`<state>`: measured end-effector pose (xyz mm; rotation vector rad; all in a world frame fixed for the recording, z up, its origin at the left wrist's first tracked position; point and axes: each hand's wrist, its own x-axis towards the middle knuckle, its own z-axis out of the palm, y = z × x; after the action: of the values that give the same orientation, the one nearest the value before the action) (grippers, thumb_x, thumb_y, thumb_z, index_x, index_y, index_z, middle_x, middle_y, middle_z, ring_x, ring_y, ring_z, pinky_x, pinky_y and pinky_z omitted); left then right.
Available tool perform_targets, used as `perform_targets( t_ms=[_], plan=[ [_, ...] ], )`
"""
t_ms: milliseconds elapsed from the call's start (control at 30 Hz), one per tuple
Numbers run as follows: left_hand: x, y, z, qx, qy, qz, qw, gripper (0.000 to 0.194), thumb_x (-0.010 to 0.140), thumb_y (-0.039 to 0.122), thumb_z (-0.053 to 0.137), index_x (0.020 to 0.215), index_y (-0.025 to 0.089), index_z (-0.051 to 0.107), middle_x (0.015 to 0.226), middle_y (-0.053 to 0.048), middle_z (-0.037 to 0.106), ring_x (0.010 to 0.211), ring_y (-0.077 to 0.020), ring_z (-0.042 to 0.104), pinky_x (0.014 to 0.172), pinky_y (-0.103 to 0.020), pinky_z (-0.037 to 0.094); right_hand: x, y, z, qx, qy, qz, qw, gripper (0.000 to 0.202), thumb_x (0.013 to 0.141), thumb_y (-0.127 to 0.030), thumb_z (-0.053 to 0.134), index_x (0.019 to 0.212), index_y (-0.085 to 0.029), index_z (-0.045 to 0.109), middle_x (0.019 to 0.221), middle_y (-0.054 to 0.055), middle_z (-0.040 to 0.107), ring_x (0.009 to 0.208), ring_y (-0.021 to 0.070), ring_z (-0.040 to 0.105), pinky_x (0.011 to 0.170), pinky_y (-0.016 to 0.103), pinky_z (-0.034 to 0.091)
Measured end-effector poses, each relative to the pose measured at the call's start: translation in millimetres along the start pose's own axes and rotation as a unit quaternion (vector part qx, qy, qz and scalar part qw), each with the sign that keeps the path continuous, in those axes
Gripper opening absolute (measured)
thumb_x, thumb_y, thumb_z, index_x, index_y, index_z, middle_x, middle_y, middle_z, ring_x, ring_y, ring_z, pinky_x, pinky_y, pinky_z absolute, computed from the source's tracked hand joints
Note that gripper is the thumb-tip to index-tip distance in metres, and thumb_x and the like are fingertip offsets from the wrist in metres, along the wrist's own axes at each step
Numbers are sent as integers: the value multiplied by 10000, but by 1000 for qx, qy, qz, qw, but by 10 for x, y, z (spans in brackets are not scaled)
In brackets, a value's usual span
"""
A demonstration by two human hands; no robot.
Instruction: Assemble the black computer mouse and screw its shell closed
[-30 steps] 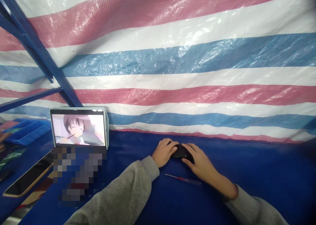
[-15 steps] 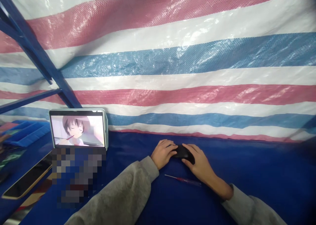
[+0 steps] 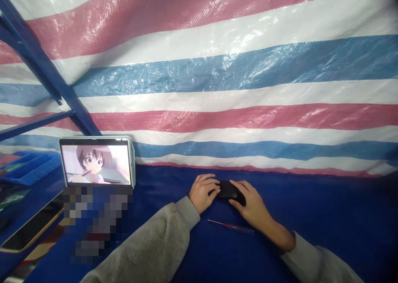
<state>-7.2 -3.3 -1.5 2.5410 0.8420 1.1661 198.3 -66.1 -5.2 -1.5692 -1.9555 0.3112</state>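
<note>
A black computer mouse point(image 3: 229, 192) rests on the blue table surface, held between my two hands. My left hand point(image 3: 203, 193) has its curled fingers against the left end of the mouse. From the other side, my right hand point(image 3: 251, 204) wraps its thumb and fingers around the right end. Part of the mouse is hidden under the fingers. Just below the hands lies a small screwdriver point(image 3: 230, 226) with a thin metal shaft and a clear, reddish handle, touched by neither hand.
To the left stands a tablet point(image 3: 96, 162) in a pale case, playing a cartoon. A phone point(image 3: 35, 221) lies in front of it, beside a blurred-out patch. Farther left is a blue compartment tray point(image 3: 32, 169). Striped sheeting point(image 3: 236, 121) and a blue metal frame point(image 3: 73, 105) rise behind.
My left fingers have drawn back slightly to the left along the mouse. My right hand keeps its hold. The cartoon picture on the tablet has changed, and the view has shifted a little.
</note>
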Motion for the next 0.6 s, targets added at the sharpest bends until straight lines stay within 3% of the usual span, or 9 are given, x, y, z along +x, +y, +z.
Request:
perform_targets(
  t_ms=[600],
  plan=[
    [4, 14, 5, -11, 8, -5, 1000, 141, 899, 227, 571, 837, 193, 693, 950, -53, 718, 992, -212, 636, 904, -385, 450, 1, 14, 33, -7, 14, -14, 1000, 482, 815, -318, 566, 1283, -212, 518, 1158, 99, 568, 1051, 262, 544, 923, 427, 445]
  ],
)
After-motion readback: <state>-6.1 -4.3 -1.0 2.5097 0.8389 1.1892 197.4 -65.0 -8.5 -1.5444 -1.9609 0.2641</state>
